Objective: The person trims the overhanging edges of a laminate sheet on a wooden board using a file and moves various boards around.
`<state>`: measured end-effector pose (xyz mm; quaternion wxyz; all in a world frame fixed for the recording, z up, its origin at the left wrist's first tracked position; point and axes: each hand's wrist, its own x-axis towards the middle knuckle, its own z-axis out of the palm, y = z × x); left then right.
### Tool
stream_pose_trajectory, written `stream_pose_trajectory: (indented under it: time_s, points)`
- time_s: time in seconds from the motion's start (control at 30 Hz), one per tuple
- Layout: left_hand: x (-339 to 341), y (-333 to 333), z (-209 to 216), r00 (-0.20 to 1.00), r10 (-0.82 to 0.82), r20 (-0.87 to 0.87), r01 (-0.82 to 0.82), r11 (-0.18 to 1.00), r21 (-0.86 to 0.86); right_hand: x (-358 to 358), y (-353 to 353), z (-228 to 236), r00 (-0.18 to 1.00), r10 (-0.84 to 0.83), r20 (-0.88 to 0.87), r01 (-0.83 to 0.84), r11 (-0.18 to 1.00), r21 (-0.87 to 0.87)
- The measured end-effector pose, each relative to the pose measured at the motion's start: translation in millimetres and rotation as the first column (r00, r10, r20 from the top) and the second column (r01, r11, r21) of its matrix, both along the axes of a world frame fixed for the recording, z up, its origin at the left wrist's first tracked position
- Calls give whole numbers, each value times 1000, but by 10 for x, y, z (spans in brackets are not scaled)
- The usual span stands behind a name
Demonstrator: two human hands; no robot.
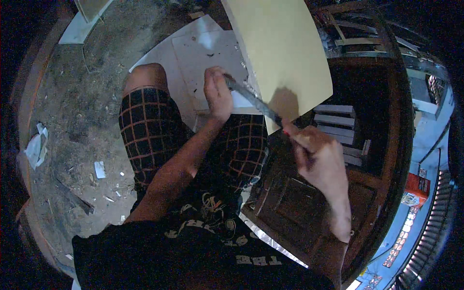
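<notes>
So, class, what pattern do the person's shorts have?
The shorts have a reddish-brown check on black, seen in the head view.

Left of the left hand point(218, 95) I see a crumpled white scrap point(36, 146) on the floor point(96, 116); right of the right hand point(318, 152), an orange-red box point(417, 186).
</notes>
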<state>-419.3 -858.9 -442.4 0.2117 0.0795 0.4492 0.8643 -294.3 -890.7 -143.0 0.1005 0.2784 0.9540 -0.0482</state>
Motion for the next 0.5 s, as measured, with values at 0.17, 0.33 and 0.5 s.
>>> stream_pose_trajectory:
  time_s: [0.17,0.33,0.5]
  points:
    - [-210,-57,557,915,105,-390,-157,982,-103,10,-32,311,987,-29,-157,33,999,26]
    - [56,30,73,996,27,-84,-24,999,44,116,-32,82,1000,-14,-1,14,1000,-21]
    - [-140,-202,616,978,-194,74,173,960,222,316,-77,415,892,-138,-431,124,990,-61]
